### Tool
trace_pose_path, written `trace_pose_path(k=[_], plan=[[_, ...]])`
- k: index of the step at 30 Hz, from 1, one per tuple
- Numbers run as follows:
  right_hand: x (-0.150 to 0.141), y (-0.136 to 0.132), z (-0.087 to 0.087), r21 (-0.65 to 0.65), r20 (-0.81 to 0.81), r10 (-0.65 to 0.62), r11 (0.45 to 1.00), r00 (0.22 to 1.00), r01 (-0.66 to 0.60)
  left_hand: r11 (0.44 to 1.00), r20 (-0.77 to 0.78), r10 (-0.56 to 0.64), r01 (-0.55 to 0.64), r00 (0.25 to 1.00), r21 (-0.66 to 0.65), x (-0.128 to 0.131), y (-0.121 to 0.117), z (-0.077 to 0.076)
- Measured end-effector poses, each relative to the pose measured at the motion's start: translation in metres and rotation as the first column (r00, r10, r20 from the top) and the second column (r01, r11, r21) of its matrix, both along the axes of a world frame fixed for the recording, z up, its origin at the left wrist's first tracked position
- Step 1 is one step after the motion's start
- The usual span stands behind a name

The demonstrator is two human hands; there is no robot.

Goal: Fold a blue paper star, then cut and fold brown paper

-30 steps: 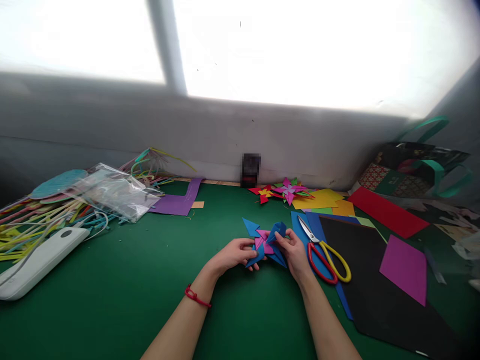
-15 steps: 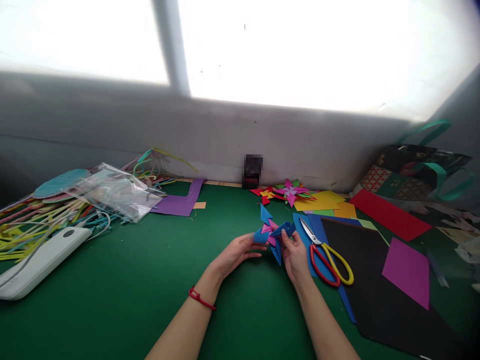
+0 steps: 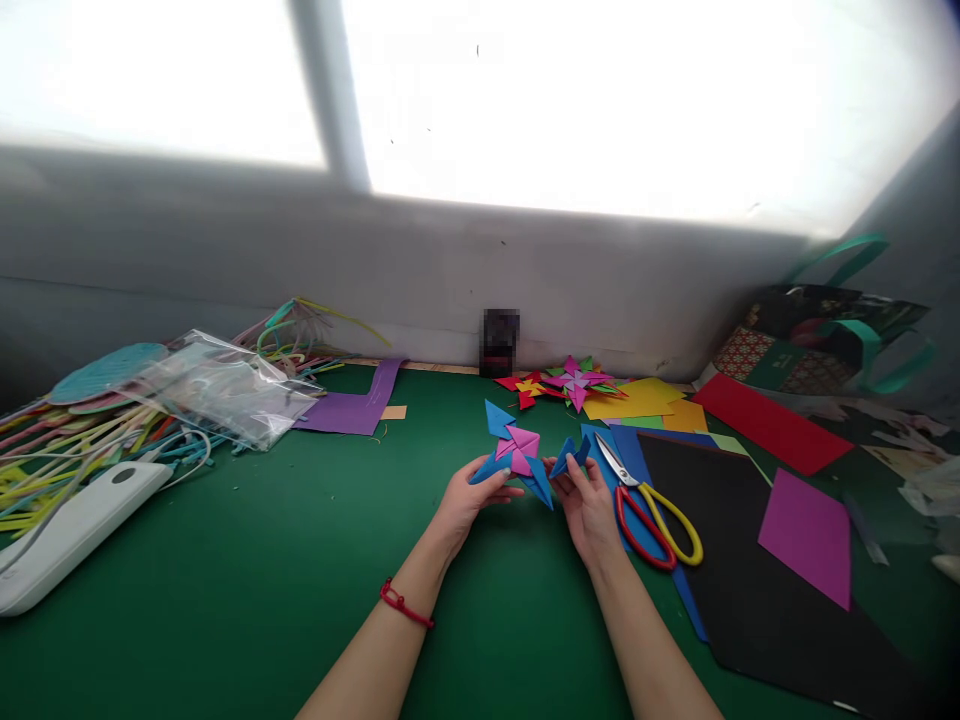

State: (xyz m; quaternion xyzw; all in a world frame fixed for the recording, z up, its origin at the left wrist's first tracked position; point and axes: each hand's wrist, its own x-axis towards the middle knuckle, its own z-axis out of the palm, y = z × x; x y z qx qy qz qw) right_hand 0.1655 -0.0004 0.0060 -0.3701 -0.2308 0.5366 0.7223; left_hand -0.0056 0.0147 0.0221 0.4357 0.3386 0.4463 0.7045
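Over the green table, my left hand (image 3: 474, 497) grips an origami star (image 3: 519, 452) by one of its blue points. The star has a pink centre, and its blue points stick out at the upper left, lower left and lower right. To its right, my right hand (image 3: 587, 497) pinches a folded blue paper piece (image 3: 568, 458) between thumb and fingers. That piece looks separate from the star, with a small gap between them. Close beside my right hand lie scissors (image 3: 649, 510) with one red and one yellow handle.
Finished coloured paper stars (image 3: 574, 382) lie at the back beside yellow paper (image 3: 637, 398). Black sheet (image 3: 720, 540), magenta paper (image 3: 808, 538) and red paper (image 3: 772, 422) cover the right. On the left are a white device (image 3: 86, 535), a clear plastic bag (image 3: 232, 388) and purple paper (image 3: 341, 412).
The folded blue piece has come away from the star in my right hand. My left hand has tilted the star and shifted it slightly left, so its pink centre shows more.
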Motion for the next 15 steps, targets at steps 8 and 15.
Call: trace_pose_path(k=[8,15], plan=[[0.015,0.001,-0.004,-0.078,0.051,-0.068,0.994,0.996,0.072,0.995,-0.121,-0.079,0.085,0.990,0.043,-0.005,-0.001,0.005],[0.010,0.003,-0.006,-0.100,0.106,-0.034,0.994,0.994,0.044,0.998,-0.098,-0.006,0.000,0.995,-0.068,0.000,0.000,0.000]])
